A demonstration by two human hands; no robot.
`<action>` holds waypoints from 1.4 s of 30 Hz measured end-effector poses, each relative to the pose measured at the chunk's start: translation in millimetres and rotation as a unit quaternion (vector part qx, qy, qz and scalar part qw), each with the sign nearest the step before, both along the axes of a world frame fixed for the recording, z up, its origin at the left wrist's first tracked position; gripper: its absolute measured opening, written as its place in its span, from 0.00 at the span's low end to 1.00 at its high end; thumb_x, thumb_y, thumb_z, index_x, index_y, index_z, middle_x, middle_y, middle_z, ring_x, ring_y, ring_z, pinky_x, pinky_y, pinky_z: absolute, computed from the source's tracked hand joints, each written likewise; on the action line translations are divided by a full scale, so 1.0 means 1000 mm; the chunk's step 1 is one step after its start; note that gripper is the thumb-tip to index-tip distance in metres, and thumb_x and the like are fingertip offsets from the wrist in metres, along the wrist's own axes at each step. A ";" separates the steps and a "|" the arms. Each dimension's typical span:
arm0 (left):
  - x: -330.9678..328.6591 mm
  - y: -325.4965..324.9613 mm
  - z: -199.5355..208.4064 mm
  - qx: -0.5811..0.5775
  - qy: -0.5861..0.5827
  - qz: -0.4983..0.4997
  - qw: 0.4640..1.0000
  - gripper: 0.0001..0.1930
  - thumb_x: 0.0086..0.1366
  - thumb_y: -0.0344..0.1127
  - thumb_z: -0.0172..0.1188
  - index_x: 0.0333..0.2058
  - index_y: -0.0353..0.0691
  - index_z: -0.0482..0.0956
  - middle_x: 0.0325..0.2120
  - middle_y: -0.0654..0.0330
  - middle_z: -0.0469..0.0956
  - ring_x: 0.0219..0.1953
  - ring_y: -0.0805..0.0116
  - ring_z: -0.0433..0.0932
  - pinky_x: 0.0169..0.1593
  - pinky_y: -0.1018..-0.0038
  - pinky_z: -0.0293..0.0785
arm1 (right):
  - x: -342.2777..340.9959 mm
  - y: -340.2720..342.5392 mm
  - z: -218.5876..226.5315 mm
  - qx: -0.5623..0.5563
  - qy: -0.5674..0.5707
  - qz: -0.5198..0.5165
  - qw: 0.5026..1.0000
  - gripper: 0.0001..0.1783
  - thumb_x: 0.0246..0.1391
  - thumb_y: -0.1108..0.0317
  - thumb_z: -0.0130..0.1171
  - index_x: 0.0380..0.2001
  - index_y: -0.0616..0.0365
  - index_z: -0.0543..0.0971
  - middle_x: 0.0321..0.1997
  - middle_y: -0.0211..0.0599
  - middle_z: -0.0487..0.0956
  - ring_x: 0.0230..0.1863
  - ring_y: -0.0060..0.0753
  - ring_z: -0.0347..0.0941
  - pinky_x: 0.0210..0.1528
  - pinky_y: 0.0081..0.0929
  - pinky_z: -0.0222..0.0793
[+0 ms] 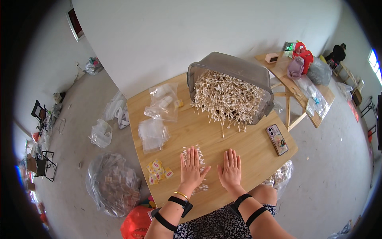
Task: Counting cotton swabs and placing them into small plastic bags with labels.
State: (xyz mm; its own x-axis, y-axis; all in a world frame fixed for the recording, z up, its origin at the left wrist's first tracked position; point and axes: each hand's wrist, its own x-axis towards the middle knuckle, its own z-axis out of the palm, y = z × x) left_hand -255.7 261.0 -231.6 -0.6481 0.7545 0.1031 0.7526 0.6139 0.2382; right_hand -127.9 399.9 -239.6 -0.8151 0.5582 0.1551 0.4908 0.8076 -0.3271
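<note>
My left hand (191,169) lies flat over a row of cotton swabs (201,156), whose tips show on both sides of it. Its fingers are stretched out and point away from me. To its right, my right hand (230,169) rests flat on the wooden table (254,159), fingers straight, holding nothing. Beyond both hands a grey translucent plastic bin (234,61) is tipped on its side. A heap of loose cotton swabs (227,95) fills its mouth and spills a little onto the tabletop. Small yellow and white labels (159,172) are scattered left of my left hand.
Clear plastic bags (153,134) are stacked at the table's left, near a bag with white contents (164,99). A phone (277,140) lies at the right edge. Large filled bags (113,185) stand on the floor. A person (337,53) is at the far right.
</note>
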 end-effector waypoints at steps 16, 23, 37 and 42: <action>0.010 -0.038 0.010 0.144 -0.040 0.025 0.988 0.06 0.56 0.34 0.69 0.33 0.51 0.83 0.37 0.63 0.72 0.45 0.57 0.70 0.56 0.57 0.62 | -0.001 0.000 -0.002 0.016 -0.004 -0.005 1.000 0.39 0.64 0.50 0.48 0.71 0.62 0.57 0.77 0.47 0.54 0.79 0.45 0.43 0.78 0.46 0.36; 0.000 -0.035 0.011 0.112 -0.045 0.014 0.993 0.03 0.56 0.36 0.70 0.27 0.53 0.83 0.34 0.66 0.73 0.44 0.62 0.72 0.55 0.60 0.61 | 0.000 0.000 -0.003 0.010 0.003 -0.006 1.000 0.39 0.64 0.50 0.49 0.71 0.62 0.58 0.77 0.46 0.53 0.79 0.45 0.44 0.78 0.46 0.37; 0.044 -0.050 0.027 0.122 -0.047 -0.011 0.991 0.26 0.63 0.46 0.63 0.58 0.44 0.72 0.57 0.53 0.67 0.61 0.47 0.63 0.66 0.49 0.53 | 0.000 0.001 0.000 0.009 -0.007 -0.006 1.000 0.39 0.64 0.50 0.48 0.71 0.62 0.57 0.77 0.46 0.52 0.79 0.44 0.42 0.79 0.46 0.35; 0.075 -0.077 0.001 0.002 -0.018 -0.067 0.998 0.55 0.60 0.62 0.62 0.72 0.32 0.44 0.73 0.42 0.41 0.75 0.40 0.39 0.73 0.41 0.36 | -0.001 0.000 0.001 -0.002 -0.001 -0.004 1.000 0.39 0.62 0.53 0.51 0.71 0.62 0.57 0.77 0.48 0.53 0.79 0.47 0.43 0.79 0.45 0.35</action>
